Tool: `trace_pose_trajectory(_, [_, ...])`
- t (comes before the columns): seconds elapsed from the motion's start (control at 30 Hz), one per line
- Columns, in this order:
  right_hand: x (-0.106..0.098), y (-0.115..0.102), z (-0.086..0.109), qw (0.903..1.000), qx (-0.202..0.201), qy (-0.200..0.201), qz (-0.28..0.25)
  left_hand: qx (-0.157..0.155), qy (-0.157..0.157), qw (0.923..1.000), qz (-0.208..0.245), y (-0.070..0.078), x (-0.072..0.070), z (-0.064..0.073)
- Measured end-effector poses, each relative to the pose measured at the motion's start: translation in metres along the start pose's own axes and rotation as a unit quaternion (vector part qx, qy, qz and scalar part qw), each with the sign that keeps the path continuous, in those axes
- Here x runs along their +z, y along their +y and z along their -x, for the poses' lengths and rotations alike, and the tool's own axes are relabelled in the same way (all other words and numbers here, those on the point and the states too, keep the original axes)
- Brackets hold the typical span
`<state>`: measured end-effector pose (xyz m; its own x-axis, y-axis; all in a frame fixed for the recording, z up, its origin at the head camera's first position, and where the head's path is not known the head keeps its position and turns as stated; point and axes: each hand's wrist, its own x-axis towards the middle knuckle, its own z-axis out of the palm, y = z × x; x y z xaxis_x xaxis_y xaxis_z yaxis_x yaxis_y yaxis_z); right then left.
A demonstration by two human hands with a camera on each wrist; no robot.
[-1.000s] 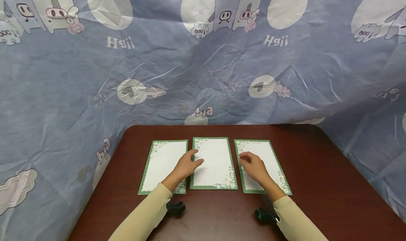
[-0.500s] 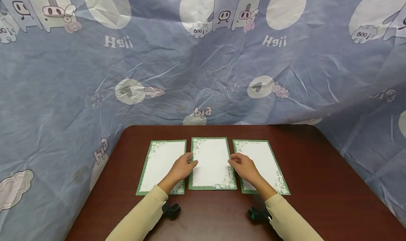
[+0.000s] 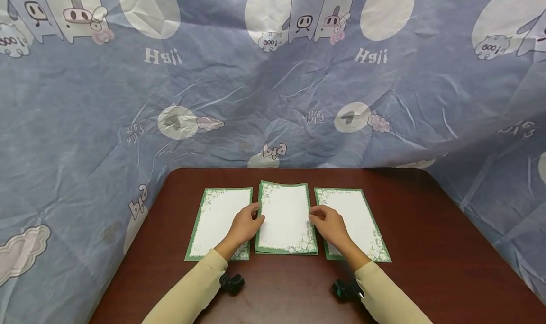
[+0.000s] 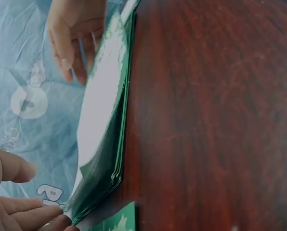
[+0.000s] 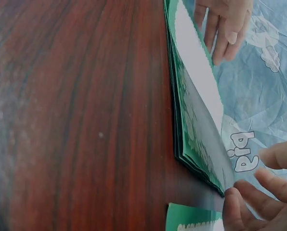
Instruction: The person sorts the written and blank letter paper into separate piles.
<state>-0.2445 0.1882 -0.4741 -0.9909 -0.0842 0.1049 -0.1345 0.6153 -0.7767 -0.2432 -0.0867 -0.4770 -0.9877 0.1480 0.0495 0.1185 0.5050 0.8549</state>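
Observation:
A middle stack of green-bordered paper (image 3: 285, 220) lies on the table, its top sheet bowed and its far edge uneven. Several layers show along the side of the stack (image 4: 115, 149) in the left wrist view. My left hand (image 3: 246, 223) is at its left edge, fingertips touching or very near the sheets, thumb held apart from the fingers. At the opposite edge is my right hand (image 3: 329, 223), its fingers (image 5: 259, 197) extended beside the paper and its thumb likewise apart. Each hand partly covers a neighbouring paper.
Left of the stack lies another green-bordered paper (image 3: 217, 215), and a third paper (image 3: 354, 215) lies to the right. All rest on a dark red-brown table (image 3: 426, 248). A blue patterned cloth (image 3: 239, 87) hangs behind the far edge. Black wrist straps (image 3: 232, 283) show below the sleeves.
My right hand has moved left to the middle stack's right edge, and my left hand has drawn back slightly to its left edge. The top sheet now bows, its far edge shifted up.

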Motion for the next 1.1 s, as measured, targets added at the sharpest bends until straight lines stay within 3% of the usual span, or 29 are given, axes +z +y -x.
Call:
trace_pose_trajectory(0.13, [0.001, 0.0, -0.002, 0.9995, 0.007, 0.011, -0.028, 0.019, 0.019, 0.9996, 0.012, -0.001, 0.002, 0.001])
trace_pose_trajectory(0.27, [0.003, 0.002, -0.002, 0.9968, 0.025, 0.014, -0.074, 0.026, 0.028, 0.9978, 0.054, -0.003, 0.005, 0.0])
trace_pose_trajectory(0.53, [0.007, -0.001, -0.005, 0.9931, 0.023, 0.029, -0.112, 0.008, 0.052, 0.9945, 0.091, -0.009, 0.001, -0.003])
trace_pose_trajectory(0.7, [0.015, -0.014, -0.013, 0.9932, 0.014, 0.04, -0.108, -0.004, 0.072, 0.995, 0.069, -0.014, -0.013, -0.001])
trace_pose_trajectory(0.87, [0.033, -0.036, -0.026, 0.9955, -0.011, 0.026, -0.09, -0.029, 0.108, 0.993, 0.038, -0.023, -0.036, 0.005])
trace_pose_trajectory(1.1, [0.057, -0.055, -0.029, 0.9961, -0.026, -0.008, -0.084, -0.056, 0.11, 0.9923, 0.009, -0.038, -0.067, 0.019])
